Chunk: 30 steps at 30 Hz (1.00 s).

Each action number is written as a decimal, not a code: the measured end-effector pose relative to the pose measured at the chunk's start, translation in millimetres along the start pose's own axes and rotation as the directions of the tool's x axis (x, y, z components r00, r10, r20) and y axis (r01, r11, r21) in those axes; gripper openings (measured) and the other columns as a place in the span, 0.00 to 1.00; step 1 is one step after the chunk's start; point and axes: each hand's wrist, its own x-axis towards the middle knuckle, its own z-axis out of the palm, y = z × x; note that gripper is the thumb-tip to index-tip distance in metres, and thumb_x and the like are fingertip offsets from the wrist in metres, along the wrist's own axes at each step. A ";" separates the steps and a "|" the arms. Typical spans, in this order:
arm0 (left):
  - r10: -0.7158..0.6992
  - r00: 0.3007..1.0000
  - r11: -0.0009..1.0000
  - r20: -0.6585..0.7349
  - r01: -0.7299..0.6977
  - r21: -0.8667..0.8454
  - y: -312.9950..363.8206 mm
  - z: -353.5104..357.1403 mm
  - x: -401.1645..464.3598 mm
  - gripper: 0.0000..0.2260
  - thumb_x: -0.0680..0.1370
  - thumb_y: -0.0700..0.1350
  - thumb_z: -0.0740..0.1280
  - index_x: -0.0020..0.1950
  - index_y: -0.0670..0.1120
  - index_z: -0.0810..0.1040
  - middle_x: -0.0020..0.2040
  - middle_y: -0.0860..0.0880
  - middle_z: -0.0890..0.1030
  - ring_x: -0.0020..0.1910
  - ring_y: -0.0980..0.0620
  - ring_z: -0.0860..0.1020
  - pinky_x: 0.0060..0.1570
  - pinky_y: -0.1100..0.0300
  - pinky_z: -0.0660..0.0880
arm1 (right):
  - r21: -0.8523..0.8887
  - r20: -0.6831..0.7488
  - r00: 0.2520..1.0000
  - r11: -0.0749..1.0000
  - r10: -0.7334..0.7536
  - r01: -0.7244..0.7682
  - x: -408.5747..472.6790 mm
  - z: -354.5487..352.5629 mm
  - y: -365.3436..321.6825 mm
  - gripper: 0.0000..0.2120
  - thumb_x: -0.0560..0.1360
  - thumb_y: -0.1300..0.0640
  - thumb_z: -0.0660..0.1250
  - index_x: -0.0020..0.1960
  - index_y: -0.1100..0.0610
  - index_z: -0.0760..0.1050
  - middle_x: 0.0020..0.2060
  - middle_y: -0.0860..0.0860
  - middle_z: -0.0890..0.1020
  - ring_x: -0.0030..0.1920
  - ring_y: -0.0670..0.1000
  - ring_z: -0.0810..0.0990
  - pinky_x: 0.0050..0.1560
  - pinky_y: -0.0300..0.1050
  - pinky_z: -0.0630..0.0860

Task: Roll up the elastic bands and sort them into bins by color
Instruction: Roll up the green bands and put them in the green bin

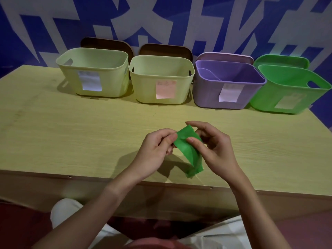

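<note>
Both hands are up over the front half of the bench (71, 133), just in from its front edge, and the green elastic band (188, 150) is caught between them. The left hand (154, 151) pinches the band's upper left side with curled fingers and thumb, while the right hand (213, 150) presses its thumb onto the band's face and curls its fingers round the top end. The band's lower end hangs down, crumpled, close to the front edge. To the left of the hands the bench runs bare and wide towards its left edge; between the hands and the bins lies a broad open strip. Along the back edge four bins stand in a row: a pale yellow bin (93, 72) at the left, a second pale yellow bin (161, 81) beside it, then a purple bin (228, 87), then a green bin (291, 90) at the back right corner. Each bin carries a paper label on its front; lids lean behind them.
</note>
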 end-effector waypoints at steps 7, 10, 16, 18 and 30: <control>-0.081 0.993 0.997 0.081 0.082 -0.016 0.4 -3.6 4.7 0.15 0.83 0.43 0.56 0.45 0.35 0.75 0.30 0.53 0.71 0.30 0.58 0.68 0.33 0.64 0.66 | 0.037 -0.052 0.998 0.999 0.025 -0.023 1.1 4.3 -2.5 0.08 0.73 0.52 0.69 0.51 0.50 0.79 0.40 0.50 0.83 0.39 0.53 0.80 0.40 0.43 0.77; 0.011 0.999 0.985 0.046 -0.019 0.173 -2.6 -7.8 4.3 0.15 0.79 0.49 0.58 0.45 0.41 0.79 0.33 0.49 0.73 0.33 0.57 0.71 0.36 0.61 0.68 | 0.056 -0.062 0.997 0.998 0.046 -0.042 1.8 6.4 -1.2 0.05 0.73 0.56 0.71 0.49 0.51 0.79 0.41 0.47 0.83 0.40 0.46 0.80 0.41 0.39 0.76; 0.132 0.991 0.957 0.008 -0.129 0.258 -2.7 -11.0 0.6 0.09 0.75 0.50 0.67 0.52 0.49 0.81 0.45 0.53 0.81 0.44 0.51 0.78 0.45 0.51 0.77 | 0.077 -0.080 0.996 0.996 0.047 -0.041 5.4 6.9 -2.4 0.05 0.73 0.55 0.71 0.48 0.49 0.78 0.40 0.48 0.83 0.39 0.44 0.80 0.41 0.37 0.75; 0.137 0.991 0.954 -0.006 -0.130 0.269 -3.0 -9.9 0.7 0.07 0.77 0.44 0.67 0.53 0.48 0.81 0.44 0.53 0.81 0.43 0.54 0.78 0.43 0.55 0.76 | 0.074 -0.073 0.997 0.997 0.038 -0.033 5.1 7.5 -2.5 0.06 0.73 0.54 0.71 0.49 0.49 0.78 0.40 0.50 0.83 0.39 0.47 0.80 0.41 0.40 0.77; -0.035 0.985 0.998 0.171 0.045 -0.054 -5.0 -11.6 1.2 0.12 0.80 0.47 0.56 0.46 0.40 0.74 0.31 0.56 0.72 0.31 0.60 0.68 0.35 0.67 0.67 | 0.093 0.040 0.998 0.995 0.043 -0.046 -3.1 4.1 -2.9 0.16 0.75 0.61 0.69 0.61 0.53 0.78 0.51 0.49 0.84 0.49 0.52 0.82 0.48 0.44 0.79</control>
